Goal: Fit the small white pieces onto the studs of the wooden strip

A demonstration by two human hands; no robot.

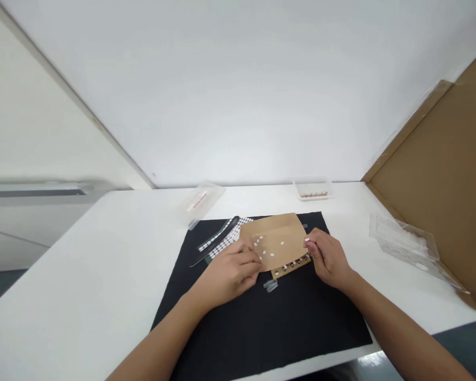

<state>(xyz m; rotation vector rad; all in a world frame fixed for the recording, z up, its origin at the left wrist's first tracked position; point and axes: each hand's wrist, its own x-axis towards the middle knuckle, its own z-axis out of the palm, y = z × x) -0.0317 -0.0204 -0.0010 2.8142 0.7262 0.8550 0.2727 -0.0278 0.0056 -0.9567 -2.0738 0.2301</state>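
Note:
A sheet of brown paper (pixel 275 230), dotted with several small white ovals, lies tilted between my two hands. My left hand (pixel 236 267) has its fingers curled closed at the paper's lower left edge. On the other side, my right hand (pixel 328 256) pinches the paper's right edge, and a small white spot shows at its fingertips. Partly under the paper is a tan strip (pixel 280 272) with a row of shiny round pieces. Just below that strip sit small clear plastic pieces (pixel 270 286). Black tweezers (pixel 216 242) rest across sheets of white oval stickers (pixel 233 233) to the left.
Everything in my hands is over a black mat (pixel 262 333) on a white table (pixel 83 264). A clear lid (pixel 204 201) and a small tray (pixel 312 191) holding brownish bits stand behind. To the right are a clear plastic box (pixel 410 241) and a cardboard panel (pixel 440 174).

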